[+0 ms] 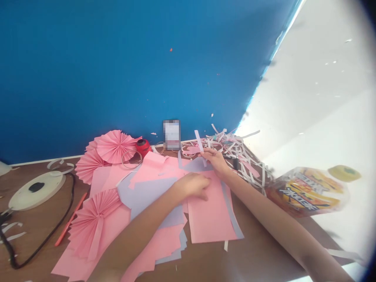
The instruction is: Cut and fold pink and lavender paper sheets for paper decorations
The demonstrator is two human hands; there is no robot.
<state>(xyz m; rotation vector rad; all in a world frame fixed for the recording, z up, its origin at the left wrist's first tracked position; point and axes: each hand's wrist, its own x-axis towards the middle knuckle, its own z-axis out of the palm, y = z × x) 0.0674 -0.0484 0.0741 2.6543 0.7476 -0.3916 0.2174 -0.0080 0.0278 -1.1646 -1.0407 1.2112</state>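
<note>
**Two Hands at Work on Pink Paper**

A big blue wall (117, 70) stands behind a brown wooden table (35, 243). Wide pink and pale purple paper sheets cover the middle of the table, with one pink sheet (210, 213) lying on top. Round pink paper fans (116, 145) sit to the left, and a heap of thin paper scraps (241, 156) lies at the back on the right.

The left hand (192, 186) rests flat on the pink sheet, with its fingers open and holding nothing. Pressing flat like this is a good way to stop the sheet from sliding. The right hand (214, 161) is just above it, and its fingers make a narrow pinch on a thin purple paper strip (199, 141) — a firm, small grip that keeps the strip standing up.
</note>
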